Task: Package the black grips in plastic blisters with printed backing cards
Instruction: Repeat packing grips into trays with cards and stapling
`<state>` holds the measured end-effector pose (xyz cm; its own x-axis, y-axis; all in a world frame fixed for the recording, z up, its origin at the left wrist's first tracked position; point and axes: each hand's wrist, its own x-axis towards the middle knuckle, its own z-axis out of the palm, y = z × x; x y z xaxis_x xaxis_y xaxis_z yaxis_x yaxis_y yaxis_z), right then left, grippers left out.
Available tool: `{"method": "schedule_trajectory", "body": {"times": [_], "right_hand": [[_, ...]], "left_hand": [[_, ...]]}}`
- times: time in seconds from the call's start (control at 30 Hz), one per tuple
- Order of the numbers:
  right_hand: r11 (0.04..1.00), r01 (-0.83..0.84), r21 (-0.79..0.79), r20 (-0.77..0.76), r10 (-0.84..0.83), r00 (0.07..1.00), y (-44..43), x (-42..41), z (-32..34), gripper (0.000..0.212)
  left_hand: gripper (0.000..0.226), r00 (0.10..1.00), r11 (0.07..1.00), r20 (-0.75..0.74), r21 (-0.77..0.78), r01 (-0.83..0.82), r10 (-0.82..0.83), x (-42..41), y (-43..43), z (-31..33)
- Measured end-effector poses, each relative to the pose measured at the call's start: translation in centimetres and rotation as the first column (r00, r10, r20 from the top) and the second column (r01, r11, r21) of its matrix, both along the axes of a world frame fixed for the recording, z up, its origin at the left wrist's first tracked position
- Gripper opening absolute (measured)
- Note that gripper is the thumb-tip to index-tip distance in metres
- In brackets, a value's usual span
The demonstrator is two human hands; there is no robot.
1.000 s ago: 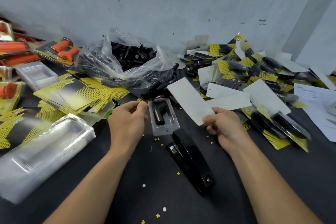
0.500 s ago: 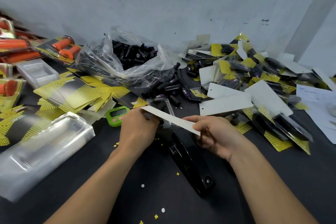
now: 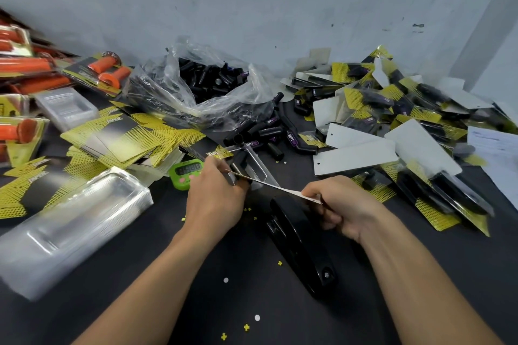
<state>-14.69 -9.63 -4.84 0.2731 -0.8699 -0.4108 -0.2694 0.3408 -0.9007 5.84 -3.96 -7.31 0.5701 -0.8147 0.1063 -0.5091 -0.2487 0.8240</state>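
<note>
My left hand (image 3: 215, 196) holds a clear plastic blister (image 3: 259, 166) with black grips (image 3: 239, 161) in it, tilted up off the table. My right hand (image 3: 340, 209) pinches the near end of a backing card (image 3: 276, 187), seen edge-on with its white back up; its far end meets the blister at my left fingers. Whether the card sits inside the blister's slot is hidden. Loose black grips (image 3: 269, 134) lie just beyond, and more fill an open clear bag (image 3: 213, 81).
A black stapler (image 3: 301, 241) lies below my hands. A green timer (image 3: 186, 172) sits left of them. Printed yellow-black cards (image 3: 123, 140) and a stack of empty blisters (image 3: 70, 221) are at left, a heap of finished packs (image 3: 406, 131) at right, orange-grip packs (image 3: 106, 73) far left.
My right hand brought the card down from upright beside the blister to lie flat, edge-on, against it. My left hand lifted and tilted the blister.
</note>
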Motion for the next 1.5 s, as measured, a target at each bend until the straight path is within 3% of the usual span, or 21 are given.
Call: {"method": "schedule_trajectory", "body": {"times": [0.27, 0.43, 0.53, 0.7, 0.77, 0.93, 1.1, 1.17, 1.5], "right_hand": [[0.998, 0.061, -0.033, -0.049, -0.062, 0.997, 0.3, 0.4, -0.2, 0.029], [0.995, 0.094, -0.044, -0.039, -0.096, 0.995, 0.3, 0.6, -0.4, 0.029], [0.996, 0.089, 0.017, 0.044, -0.089, 0.995, 0.4, 0.3, 0.1, 0.027], [0.989, -0.031, 0.141, 0.168, 0.007, 0.986, 1.0, 0.1, 0.6, 0.040], [0.988, -0.054, 0.147, 0.175, 0.028, 0.984, 1.1, 0.4, 0.6, 0.033], [0.994, 0.045, 0.102, 0.192, -0.064, 0.979, 1.0, 0.6, 0.1, 0.027], [0.990, 0.122, 0.065, 0.147, -0.130, 0.981, 0.8, 1.0, -0.5, 0.031], [0.984, 0.170, 0.056, 0.127, -0.176, 0.976, 0.7, 1.2, -0.7, 0.033], [0.950, 0.281, -0.137, -0.013, -0.285, 0.958, 0.2, 2.0, -2.0, 0.037]], "left_hand": [[0.019, 1.000, 0.999, 0.012, 0.023, -0.024, 0.024, -0.8, 0.0, 0.7], [0.006, 0.985, 1.000, -0.171, -0.022, 0.012, -0.016, -0.8, 0.0, 0.5], [0.003, 0.955, 0.999, -0.296, -0.037, 0.012, -0.023, -0.8, -0.1, 0.5], [0.006, 0.857, 0.994, -0.505, -0.075, 0.074, -0.101, -0.8, -0.1, 0.4], [0.007, 0.836, 0.993, -0.537, -0.086, 0.084, -0.117, -0.7, 0.0, 0.5], [0.015, 0.891, 1.000, -0.454, -0.013, -0.011, 0.004, -0.7, -0.4, 0.2], [0.025, 0.983, 0.998, -0.175, 0.037, -0.056, 0.062, -0.4, -0.5, 0.0], [0.027, 0.988, 0.998, -0.141, 0.036, -0.053, 0.057, -0.5, -0.4, 0.1], [0.025, 0.906, 0.996, -0.415, 0.004, -0.090, 0.084, -0.4, -0.4, 0.1]]}}
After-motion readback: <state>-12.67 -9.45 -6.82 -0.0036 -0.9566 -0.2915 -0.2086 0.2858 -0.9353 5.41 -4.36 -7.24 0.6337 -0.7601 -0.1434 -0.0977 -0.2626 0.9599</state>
